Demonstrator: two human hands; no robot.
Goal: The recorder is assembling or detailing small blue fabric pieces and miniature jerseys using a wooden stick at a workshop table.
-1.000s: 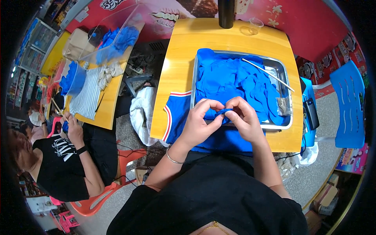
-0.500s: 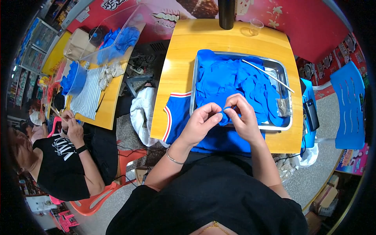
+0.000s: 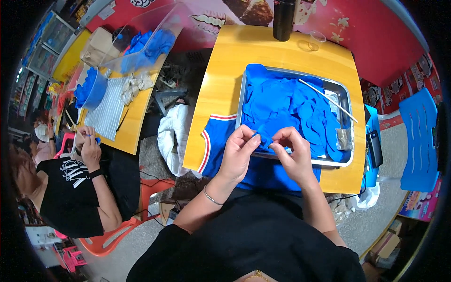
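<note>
A small piece of blue fabric is stretched between my two hands, over the near edge of a metal tray. My left hand pinches its left end between thumb and forefinger. My right hand pinches the other end the same way. Many blue fabric pieces lie heaped in the tray. Across the tray's right side rests a thin white stick, and a small clear packet lies in the near right corner. A blue jersey with red and white trim is spread under the tray.
On the yellow table stand a black bottle and a clear cup at the back. At left, a co-worker sits by another table with a blue tub and a clear bin. A blue chair stands right.
My hands have moved slightly apart, and more of the blue fabric piece shows between them. The whole view has shifted, so the table and tray appear a little lower and further right.
</note>
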